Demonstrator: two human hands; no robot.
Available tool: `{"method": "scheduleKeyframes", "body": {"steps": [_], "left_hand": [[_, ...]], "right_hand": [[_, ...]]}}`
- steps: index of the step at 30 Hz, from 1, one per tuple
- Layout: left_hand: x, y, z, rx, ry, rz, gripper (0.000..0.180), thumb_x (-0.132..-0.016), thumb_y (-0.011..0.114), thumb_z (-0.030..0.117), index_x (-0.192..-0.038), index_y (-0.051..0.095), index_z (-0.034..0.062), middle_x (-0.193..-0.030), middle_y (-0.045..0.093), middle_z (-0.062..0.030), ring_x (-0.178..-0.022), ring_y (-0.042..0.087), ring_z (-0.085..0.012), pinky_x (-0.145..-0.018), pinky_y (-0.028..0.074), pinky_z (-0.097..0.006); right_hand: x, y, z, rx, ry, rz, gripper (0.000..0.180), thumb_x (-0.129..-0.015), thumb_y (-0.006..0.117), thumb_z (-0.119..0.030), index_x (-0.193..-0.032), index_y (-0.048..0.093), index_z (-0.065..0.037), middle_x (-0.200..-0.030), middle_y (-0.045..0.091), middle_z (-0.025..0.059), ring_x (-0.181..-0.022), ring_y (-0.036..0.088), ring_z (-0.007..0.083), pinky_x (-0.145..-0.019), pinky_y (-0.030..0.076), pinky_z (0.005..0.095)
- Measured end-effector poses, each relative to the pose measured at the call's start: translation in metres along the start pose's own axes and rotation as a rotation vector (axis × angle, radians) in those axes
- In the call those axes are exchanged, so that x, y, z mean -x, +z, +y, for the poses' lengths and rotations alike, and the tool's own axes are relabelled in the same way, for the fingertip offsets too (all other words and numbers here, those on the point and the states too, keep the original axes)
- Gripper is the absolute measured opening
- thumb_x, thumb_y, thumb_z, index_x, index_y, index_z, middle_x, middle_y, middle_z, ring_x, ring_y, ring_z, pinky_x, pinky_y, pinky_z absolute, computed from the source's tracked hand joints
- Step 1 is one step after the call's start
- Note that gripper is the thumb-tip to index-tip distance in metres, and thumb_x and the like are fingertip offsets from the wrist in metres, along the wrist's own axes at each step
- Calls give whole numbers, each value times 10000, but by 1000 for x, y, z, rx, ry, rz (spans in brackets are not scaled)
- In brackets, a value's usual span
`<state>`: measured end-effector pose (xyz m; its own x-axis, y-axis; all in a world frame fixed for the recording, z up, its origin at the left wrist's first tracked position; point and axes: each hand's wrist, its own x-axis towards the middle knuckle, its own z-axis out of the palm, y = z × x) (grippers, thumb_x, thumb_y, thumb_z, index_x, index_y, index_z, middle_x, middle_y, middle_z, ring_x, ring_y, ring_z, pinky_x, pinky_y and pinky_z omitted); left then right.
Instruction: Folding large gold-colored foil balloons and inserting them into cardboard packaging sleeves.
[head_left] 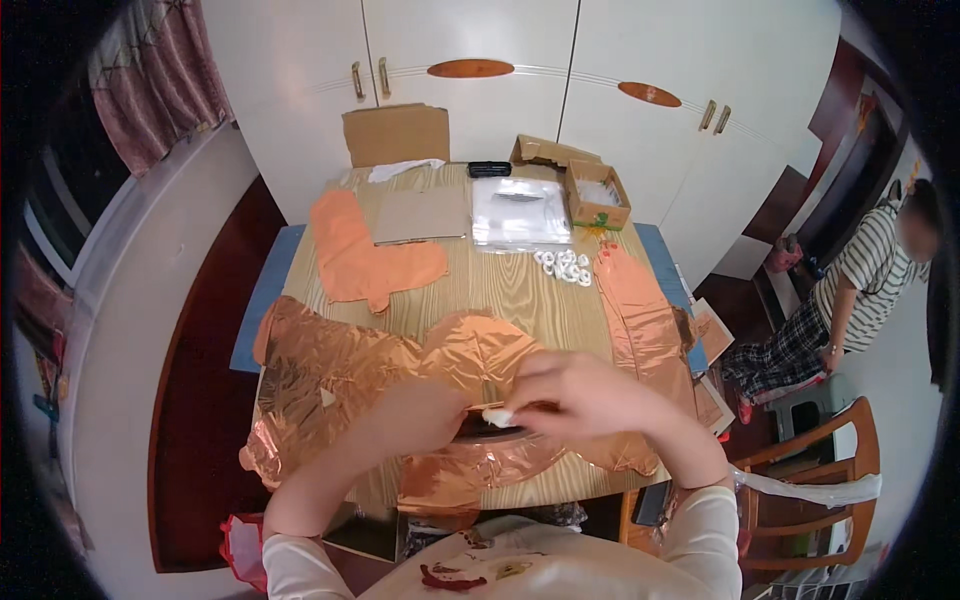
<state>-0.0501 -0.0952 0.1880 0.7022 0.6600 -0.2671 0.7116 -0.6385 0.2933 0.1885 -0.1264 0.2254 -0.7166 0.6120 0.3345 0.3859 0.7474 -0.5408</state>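
Crumpled rose-gold foil balloons (345,365) cover the near part of the wooden table. My left hand (425,412) is closed on a foil balloon's edge near the table's front. Close beside it, my right hand (575,392) has its fingers pinched together at a small white piece (497,416), whose kind I cannot make out. The two hands almost meet above a dark gap in the foil. Flat foil balloons in a paler matte orange lie at the far left (345,255) and along the right edge (640,325).
Several small white rolls (563,266) sit near a clear plastic packet stack (520,212). Behind are a small cardboard box (598,195), a black case (489,169) and a cardboard sheet (397,137). A wooden chair (860,490) and another person (850,280) are at the right.
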Motion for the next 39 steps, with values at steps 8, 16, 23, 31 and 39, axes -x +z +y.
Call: {"method": "scheduleKeyframes", "body": {"steps": [8,16,23,31,39], "left_hand": [[14,6,20,-73,-12,50,155,-832,559,139,-895,651,33,-742,656,-206,-726,671,-383,-652,535,-494],[29,22,31,-10,21,141,166,-810,581,139,-893,644,10,-790,663,-204,-751,673,-377,-657,547,-479],[35,48,42,-388,99,315,202,-791,597,133,-947,634,10,-926,654,-158,-827,678,-295,-621,560,-354],[40,-3,43,-519,-13,206,111,-731,669,124,-824,698,72,-801,696,-99,-717,699,-191,-512,531,-297],[24,-39,53,-625,81,16,143,-634,762,151,-763,716,112,-754,691,-37,-747,701,-189,-577,535,-319]], "right_hand": [[16,33,-21,711,84,-150,121,-770,660,-169,-826,675,-62,-775,604,37,-801,636,200,-696,521,340],[41,71,-35,180,49,-95,299,-857,588,-194,-1064,616,20,-975,623,166,-936,633,328,-796,534,413],[50,118,-29,125,151,-211,479,-918,601,-301,-1253,535,35,-1257,556,224,-1159,554,376,-988,452,439],[57,143,-19,348,157,113,446,-879,577,-201,-1276,549,-1,-1249,592,178,-1184,566,310,-1025,432,411],[47,149,-20,369,261,217,486,-796,559,-86,-1273,562,5,-1236,617,158,-1123,612,277,-958,493,366]]}}
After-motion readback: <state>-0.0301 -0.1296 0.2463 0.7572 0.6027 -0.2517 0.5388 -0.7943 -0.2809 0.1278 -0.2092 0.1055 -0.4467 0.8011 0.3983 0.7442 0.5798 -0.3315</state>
